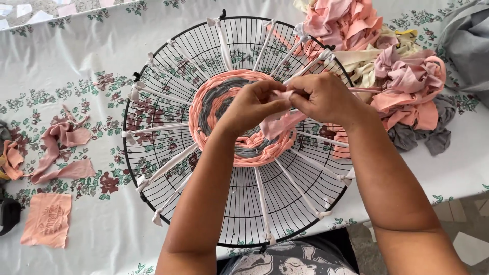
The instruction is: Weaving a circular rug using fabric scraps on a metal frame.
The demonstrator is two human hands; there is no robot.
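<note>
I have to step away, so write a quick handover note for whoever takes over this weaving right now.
Left hand and right hand: both pinch the same pale pink fabric strip above the middle of the weave.
Round black wire fan guard lies flat on the floral tablecloth, with pale strips tied from centre to rim as spokes.
Done: a small pink and grey woven disc at the centre.
Left: the outer spokes are bare out to the rim.
Spare fabric pile is to the right; pink scraps are to the left.

It looked like a home craft corner: a floral-clothed bench [76, 66] held fabric scraps [387, 66] beside a wire weaving frame [168, 76].
</note>
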